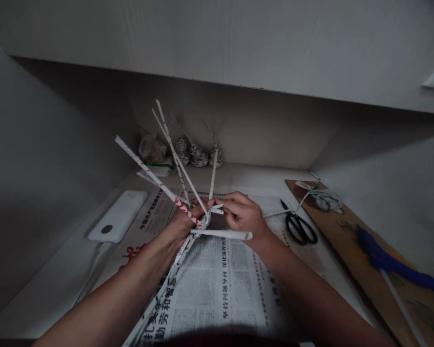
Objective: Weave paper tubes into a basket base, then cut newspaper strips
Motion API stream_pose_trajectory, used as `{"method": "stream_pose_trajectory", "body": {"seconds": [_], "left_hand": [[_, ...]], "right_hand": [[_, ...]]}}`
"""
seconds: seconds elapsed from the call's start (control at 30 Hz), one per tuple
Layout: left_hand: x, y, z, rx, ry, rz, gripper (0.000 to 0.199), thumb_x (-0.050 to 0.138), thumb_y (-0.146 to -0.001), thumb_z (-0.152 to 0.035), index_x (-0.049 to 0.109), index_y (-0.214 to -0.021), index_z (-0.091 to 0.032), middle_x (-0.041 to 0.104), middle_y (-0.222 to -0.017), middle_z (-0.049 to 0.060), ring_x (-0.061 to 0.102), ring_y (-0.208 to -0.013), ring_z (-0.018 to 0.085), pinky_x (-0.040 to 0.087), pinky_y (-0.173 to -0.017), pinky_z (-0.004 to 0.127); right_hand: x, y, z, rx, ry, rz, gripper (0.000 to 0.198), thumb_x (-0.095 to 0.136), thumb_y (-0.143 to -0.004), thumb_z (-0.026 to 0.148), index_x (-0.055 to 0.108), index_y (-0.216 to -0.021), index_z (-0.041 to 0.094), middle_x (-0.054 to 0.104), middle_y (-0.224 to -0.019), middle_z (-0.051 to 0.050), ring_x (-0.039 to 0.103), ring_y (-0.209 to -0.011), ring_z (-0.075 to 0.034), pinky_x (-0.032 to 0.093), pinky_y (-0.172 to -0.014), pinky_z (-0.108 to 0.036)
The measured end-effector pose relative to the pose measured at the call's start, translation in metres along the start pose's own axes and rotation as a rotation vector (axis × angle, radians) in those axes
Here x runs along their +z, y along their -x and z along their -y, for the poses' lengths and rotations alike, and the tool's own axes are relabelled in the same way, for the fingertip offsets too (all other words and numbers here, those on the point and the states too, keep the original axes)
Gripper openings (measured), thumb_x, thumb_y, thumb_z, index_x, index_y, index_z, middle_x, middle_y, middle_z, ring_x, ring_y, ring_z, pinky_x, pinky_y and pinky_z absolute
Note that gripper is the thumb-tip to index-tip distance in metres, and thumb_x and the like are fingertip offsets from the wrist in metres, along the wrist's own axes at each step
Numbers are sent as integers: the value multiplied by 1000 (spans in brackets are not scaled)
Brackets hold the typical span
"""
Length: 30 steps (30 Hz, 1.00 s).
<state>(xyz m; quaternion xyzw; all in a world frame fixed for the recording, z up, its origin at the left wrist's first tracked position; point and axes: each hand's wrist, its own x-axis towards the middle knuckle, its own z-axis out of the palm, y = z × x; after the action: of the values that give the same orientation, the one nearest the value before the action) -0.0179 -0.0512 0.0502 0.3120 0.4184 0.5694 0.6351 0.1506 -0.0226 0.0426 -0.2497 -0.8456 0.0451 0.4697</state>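
A bundle of rolled paper tubes [222,234], joined at a woven knot, fans out in front of me above the newspaper. My left hand [188,217] is closed around the knot from the left, its fingertips partly hidden behind the tubes. From the right, my right hand [240,209] pinches at the bundle with bent fingers, close to the left fingertips. One tube with red marks [186,210] slants up to the left. Other tubes rise toward the back wall, and one points right, below my right hand's fingers.
Newspaper [210,284] covers the middle of the surface. Black-handled scissors [301,229] lie right, beside a brown board [342,246] bearing a coiled cord [325,200] and a blue glue gun [394,265]. A white power bank [118,217] lies left. Woven paper pieces [198,155] stand behind.
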Motion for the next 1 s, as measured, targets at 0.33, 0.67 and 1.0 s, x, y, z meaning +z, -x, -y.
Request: {"method": "stream_pose_trajectory", "body": {"seconds": [0.33, 0.67, 1.0], "left_hand": [[-8, -8, 12, 77, -39, -68, 32, 89, -50, -39, 71, -65, -16, 64, -56, -1, 55, -50, 12, 42, -53, 24], [-7, -5, 9, 340, -331, -195, 31, 83, -58, -43, 75, -71, -16, 70, -64, 2, 60, -59, 15, 47, -59, 26], [-6, -1, 7, 424, -405, -179, 24, 80, -65, -40, 76, -71, -17, 70, -65, 2, 61, -61, 15, 48, -59, 25]], "right_hand": [[2, 1, 9, 56, -4, -15, 36, 49, -86, 3, 73, -105, 21, 72, -100, -7, 68, -93, -17, 57, -81, -30], [5, -10, 19, 712, -471, 9, 10, 69, -77, 21, 72, -86, 19, 74, -83, -4, 67, -74, -15, 54, -72, -29], [-12, -18, 11, 900, -776, 151, 22, 79, -72, 36, 75, -83, 17, 72, -75, -3, 61, -65, -12, 48, -64, -27]]}}
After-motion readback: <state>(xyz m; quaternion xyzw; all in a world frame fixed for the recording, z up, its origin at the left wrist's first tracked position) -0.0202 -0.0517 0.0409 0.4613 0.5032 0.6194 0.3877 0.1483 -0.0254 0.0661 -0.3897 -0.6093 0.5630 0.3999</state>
